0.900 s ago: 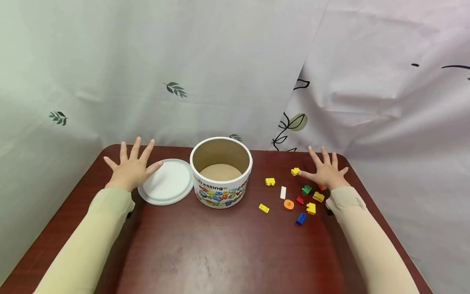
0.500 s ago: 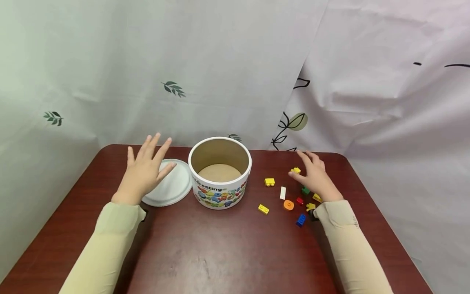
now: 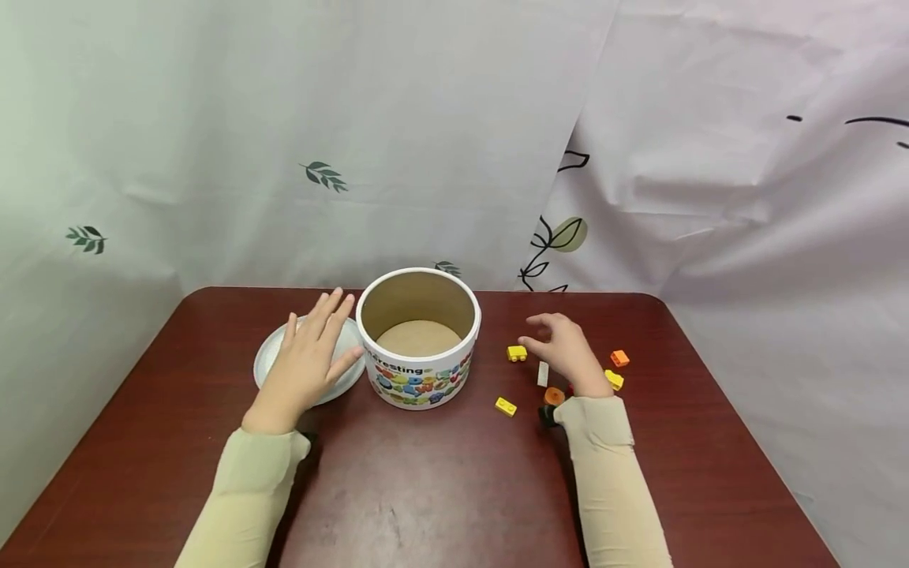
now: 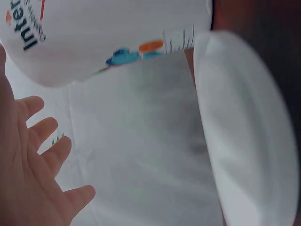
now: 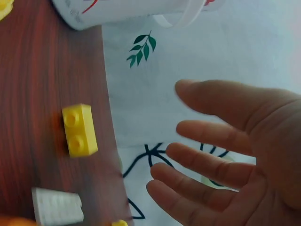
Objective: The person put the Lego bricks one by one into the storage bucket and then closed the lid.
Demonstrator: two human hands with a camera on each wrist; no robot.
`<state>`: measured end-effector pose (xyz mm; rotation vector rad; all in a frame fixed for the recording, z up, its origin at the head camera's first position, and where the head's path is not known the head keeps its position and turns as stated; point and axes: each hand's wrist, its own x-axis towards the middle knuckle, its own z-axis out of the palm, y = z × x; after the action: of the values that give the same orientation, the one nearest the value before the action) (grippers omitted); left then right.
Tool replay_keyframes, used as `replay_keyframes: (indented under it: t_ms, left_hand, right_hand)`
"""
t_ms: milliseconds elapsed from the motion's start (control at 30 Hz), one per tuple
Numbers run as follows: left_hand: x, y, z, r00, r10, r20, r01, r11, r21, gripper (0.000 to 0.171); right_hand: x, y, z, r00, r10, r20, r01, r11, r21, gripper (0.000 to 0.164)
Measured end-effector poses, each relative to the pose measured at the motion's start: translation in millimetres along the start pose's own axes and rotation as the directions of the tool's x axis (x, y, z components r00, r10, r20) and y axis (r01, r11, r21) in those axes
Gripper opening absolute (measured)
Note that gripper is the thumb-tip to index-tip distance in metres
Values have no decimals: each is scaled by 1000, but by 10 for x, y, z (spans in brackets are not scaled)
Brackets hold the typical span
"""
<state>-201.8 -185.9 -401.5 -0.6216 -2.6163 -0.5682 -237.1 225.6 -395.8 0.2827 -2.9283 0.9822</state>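
Note:
Over the white round lid point(image 3: 268, 356), my left hand point(image 3: 301, 377) hovers with fingers spread and holds nothing. Just right of it stands a white bucket point(image 3: 419, 388) with coloured letters; only its bare bottom shows inside. My right hand point(image 3: 566, 353) is above the toy bricks, fingers loosely bent and holding nothing. Nearest its fingertips lies a yellow brick point(image 3: 517, 353), its two studs plain in the right wrist view. A white brick point(image 3: 543, 374) and a round orange brick point(image 3: 554, 396) lie below the hand. In the left wrist view the lid point(image 4: 244, 132) appears edge-on.
Another yellow brick point(image 3: 506, 407) lies between bucket and right forearm. Right of the hand are an orange brick point(image 3: 620, 358) and a yellow one point(image 3: 614, 380). My right hand and sleeve hide other bricks. A patterned white cloth point(image 3: 440, 142) hangs behind the dark red table point(image 3: 426, 505).
Both hands have moved inward: the left to the right over the lid, the right to the left over the bricks. The right fingers, spread before, are now loosely bent. The bricks stay put.

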Motion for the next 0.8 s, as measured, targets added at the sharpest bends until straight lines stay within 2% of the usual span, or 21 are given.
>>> replay_keyframes:
  t_ms: [167, 333, 500, 800]
  left_hand:
    - [-21, 70, 64, 999, -16, 34, 17, 999, -37, 79]
    - [-30, 124, 65, 998, -21, 60, 24, 999, -47, 82]
    - [-55, 149, 67, 997, -31, 67, 34, 998, -49, 82]
    - [-30, 185, 61, 997, -39, 67, 43, 997, -59, 82]
  right_hand:
    - [76, -36, 114, 998, 63, 12, -63, 998, 4, 46]
    - [122, -12, 205, 988, 130, 79, -132, 991, 22, 46]
    - [130, 11, 266, 980, 141, 140, -143, 990, 9, 43]
    - [174, 47, 340, 984, 104, 145, -98, 994, -46, 32]
